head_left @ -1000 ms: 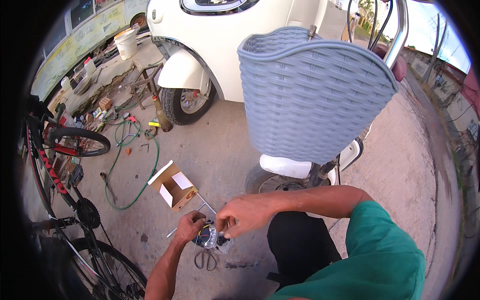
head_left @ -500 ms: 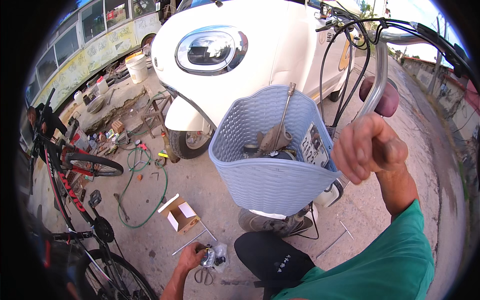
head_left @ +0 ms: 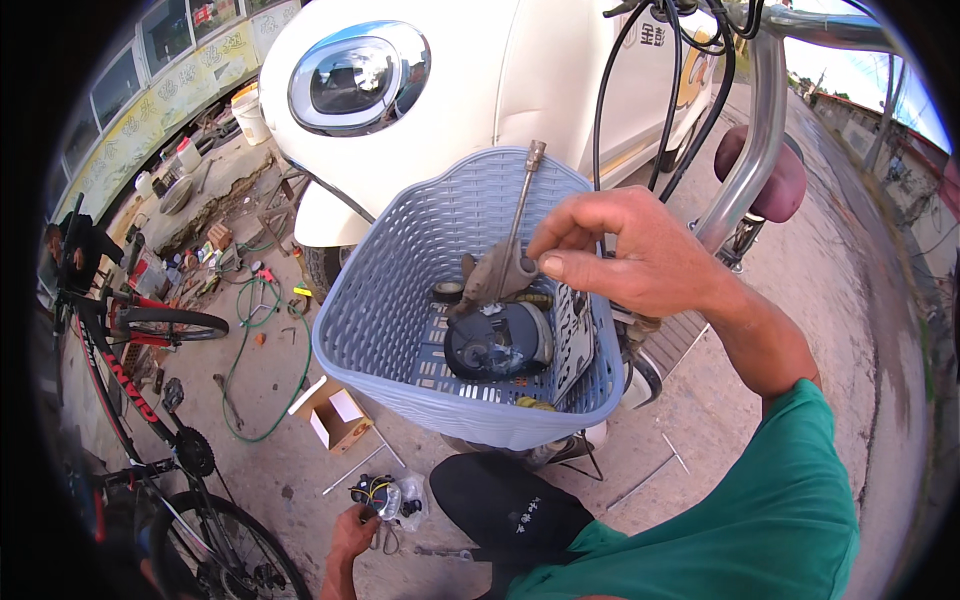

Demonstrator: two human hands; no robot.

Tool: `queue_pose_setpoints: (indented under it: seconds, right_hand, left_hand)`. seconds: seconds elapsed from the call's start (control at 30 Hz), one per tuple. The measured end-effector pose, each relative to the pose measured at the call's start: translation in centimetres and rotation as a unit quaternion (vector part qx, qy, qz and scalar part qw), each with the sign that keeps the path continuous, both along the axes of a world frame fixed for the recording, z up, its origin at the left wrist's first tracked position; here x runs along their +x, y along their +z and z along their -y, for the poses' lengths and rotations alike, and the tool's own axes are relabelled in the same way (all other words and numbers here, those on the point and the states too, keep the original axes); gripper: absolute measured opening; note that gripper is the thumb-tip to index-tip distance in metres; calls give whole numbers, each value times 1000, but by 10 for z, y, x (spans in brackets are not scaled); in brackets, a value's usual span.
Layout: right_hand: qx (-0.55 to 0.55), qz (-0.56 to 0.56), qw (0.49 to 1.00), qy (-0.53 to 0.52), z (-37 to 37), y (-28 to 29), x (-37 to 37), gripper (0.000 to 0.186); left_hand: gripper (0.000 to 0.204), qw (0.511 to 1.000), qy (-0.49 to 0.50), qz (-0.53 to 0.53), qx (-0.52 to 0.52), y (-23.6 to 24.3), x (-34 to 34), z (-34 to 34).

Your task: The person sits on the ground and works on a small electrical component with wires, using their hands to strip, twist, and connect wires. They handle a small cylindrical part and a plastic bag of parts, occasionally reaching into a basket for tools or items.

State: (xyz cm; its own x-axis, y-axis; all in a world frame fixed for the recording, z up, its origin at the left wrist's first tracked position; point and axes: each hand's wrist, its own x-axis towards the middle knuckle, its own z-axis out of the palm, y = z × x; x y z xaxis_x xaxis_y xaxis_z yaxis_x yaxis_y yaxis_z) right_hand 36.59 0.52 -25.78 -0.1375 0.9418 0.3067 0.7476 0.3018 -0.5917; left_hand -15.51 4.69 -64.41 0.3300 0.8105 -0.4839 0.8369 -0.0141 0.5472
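My right hand [head_left: 610, 250] hovers over the blue-grey basket [head_left: 370, 340], fingers loosely curled and apart, with nothing visible in them, beside a dirty grey-brown item [head_left: 490, 275] and an upright metal rod tool [head_left: 520, 200]. A dark rounded object [head_left: 497, 345], a small roll [head_left: 447, 291] and a white plate [head_left: 573, 340] are inside the basket. Low at the centre left, my left hand [head_left: 352, 528] is closed on a small lamp unit [head_left: 385, 495] with wires, resting by a plastic bag [head_left: 410, 500] on the ground near scissors [head_left: 388, 540].
A white vehicle [head_left: 470, 70] stands behind the basket and handlebar [head_left: 760, 120]. At left are a bicycle [head_left: 140, 410], a person in dark clothes [head_left: 90, 260], a green hose [head_left: 255, 380] and scattered tools. An open cardboard box [head_left: 330, 420] and metal wrenches [head_left: 650, 470] lie nearby.
My right hand left the lamp unit, rose to the right, then moved leftward over the basket. My left hand stayed low at the lamp unit. The view tilted, revealing the basket's inside.
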Motion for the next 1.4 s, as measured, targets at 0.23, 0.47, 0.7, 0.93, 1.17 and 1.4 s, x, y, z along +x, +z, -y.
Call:
queue_pose_setpoints:
  seconds: [0.23,0.47,0.7,0.93,1.17,1.4]
  right_hand:
    - [-30,36,998,48,-25,-4,7,23]
    - [-38,143,984,97,-47,-5,-19,23]
    - [-118,198,971,66,-49,-12,-30,27]
    - [-196,150,966,75,-56,-14,-36,26]
    - [-216,284,932,69,-113,-30,-64,31]
    - [-280,400,871,59,-175,-79,-60,38]
  left_hand:
    - [34,999,-18,-34,-31,-24,0,-2]
    - [37,997,-23,-61,-45,-27,5,-9]
    - [38,998,-59,-37,-10,-15,22,-15]
    - [34,997,-73,3,13,-14,12,-13]
    - [35,993,-110,-29,4,14,22,-10]
    - [34,989,-143,41,6,63,19,1]
